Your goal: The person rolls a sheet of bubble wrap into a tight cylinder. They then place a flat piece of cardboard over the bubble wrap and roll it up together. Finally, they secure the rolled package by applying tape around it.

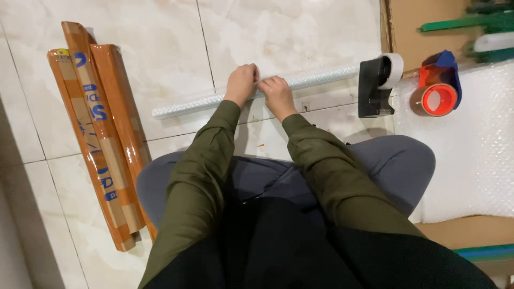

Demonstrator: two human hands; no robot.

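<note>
2 hands (259,88) press a bubble-wrapped roll (316,79) on pale tiled floor (289,32)

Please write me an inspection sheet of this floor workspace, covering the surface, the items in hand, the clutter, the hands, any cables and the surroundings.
Surface: pale marbled floor tiles with dark grout lines.
Items in hand: long thin bubble-wrapped roll lying across the floor, both hands at its middle.
Clutter: three long packages taped in brown lying together at the left; black tape dispenser by the roll's right end; orange tape dispenser with a blue part on the bubble wrap sheet.
Hands: left hand and right hand side by side, fingers closed on the roll.
Cables: nothing seen.
Surroundings: cardboard and green-and-white items at top right.
</note>
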